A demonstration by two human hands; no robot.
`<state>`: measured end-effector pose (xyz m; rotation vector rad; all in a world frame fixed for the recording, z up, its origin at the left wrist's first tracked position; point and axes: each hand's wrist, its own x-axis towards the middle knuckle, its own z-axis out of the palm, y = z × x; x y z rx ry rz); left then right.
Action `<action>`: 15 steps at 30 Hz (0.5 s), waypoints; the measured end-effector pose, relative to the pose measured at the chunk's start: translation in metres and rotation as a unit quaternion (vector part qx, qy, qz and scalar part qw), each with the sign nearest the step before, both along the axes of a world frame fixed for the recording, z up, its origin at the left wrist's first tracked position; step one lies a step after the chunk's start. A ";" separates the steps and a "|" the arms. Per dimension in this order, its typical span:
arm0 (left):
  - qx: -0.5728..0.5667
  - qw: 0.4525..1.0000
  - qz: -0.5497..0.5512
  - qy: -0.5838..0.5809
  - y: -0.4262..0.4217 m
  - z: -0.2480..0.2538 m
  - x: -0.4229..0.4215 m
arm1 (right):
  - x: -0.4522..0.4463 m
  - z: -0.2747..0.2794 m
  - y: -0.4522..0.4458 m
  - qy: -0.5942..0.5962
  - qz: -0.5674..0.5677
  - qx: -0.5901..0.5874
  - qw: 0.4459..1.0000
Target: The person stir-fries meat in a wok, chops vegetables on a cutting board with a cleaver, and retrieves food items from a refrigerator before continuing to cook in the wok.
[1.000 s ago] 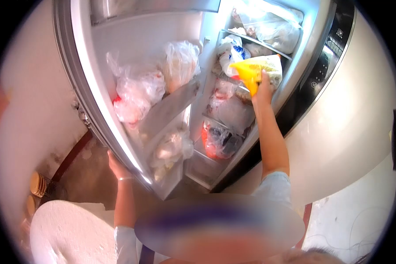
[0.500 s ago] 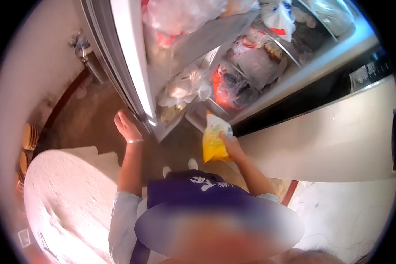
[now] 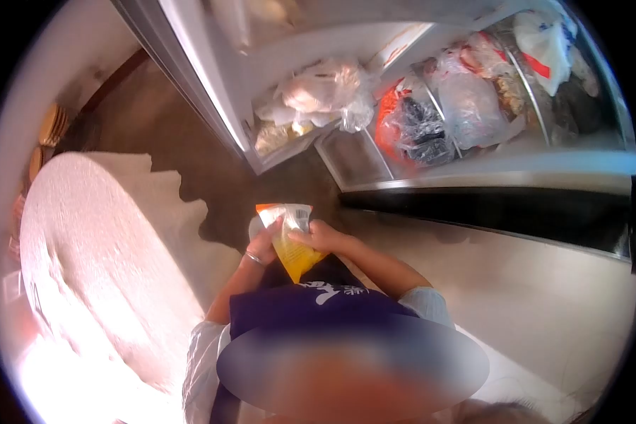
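A yellow and white plastic food packet [image 3: 298,260] with an orange top edge and a barcode is in front of my dark blue apron. My left hand [image 3: 263,244], with a bracelet at its wrist, grips the packet's left edge. On the other side, my right hand [image 3: 324,237] holds it with the thumb across the front. What the packet contains is hidden. Beyond my hands stands an open fridge, its door shelf [image 3: 265,159] and inner compartments [image 3: 350,159] filled with bagged items.
In the fridge lie a red bag with dark contents [image 3: 420,131], a clear bag [image 3: 473,106] and a white bag [image 3: 544,49]. A cloth-covered round table [image 3: 99,275] stands on my left. A pale panel [image 3: 502,275] extends on my right.
My left hand has come in from near the fridge door and taken hold of the packet. My right hand has brought the packet left and closer to my body. The view has shifted.
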<state>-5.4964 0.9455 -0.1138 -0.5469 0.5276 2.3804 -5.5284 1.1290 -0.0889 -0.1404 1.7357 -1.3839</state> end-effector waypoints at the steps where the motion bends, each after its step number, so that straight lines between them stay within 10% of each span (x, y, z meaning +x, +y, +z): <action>1: -0.029 0.999 0.026 -0.016 0.006 -0.010 0.008 | 0.000 -0.013 0.007 -0.017 0.018 0.002 1.000; 7: -0.163 0.978 0.102 -0.083 0.043 -0.076 0.052 | -0.008 -0.080 0.054 -0.077 0.206 0.076 0.972; 11: -0.315 0.944 -0.001 -0.094 0.028 -0.140 0.086 | -0.006 -0.127 0.080 -0.282 -0.108 0.014 0.953; 15: -0.232 0.947 0.039 -0.217 0.016 -0.134 0.088 | -0.001 -0.215 0.118 -0.201 -0.244 0.072 0.946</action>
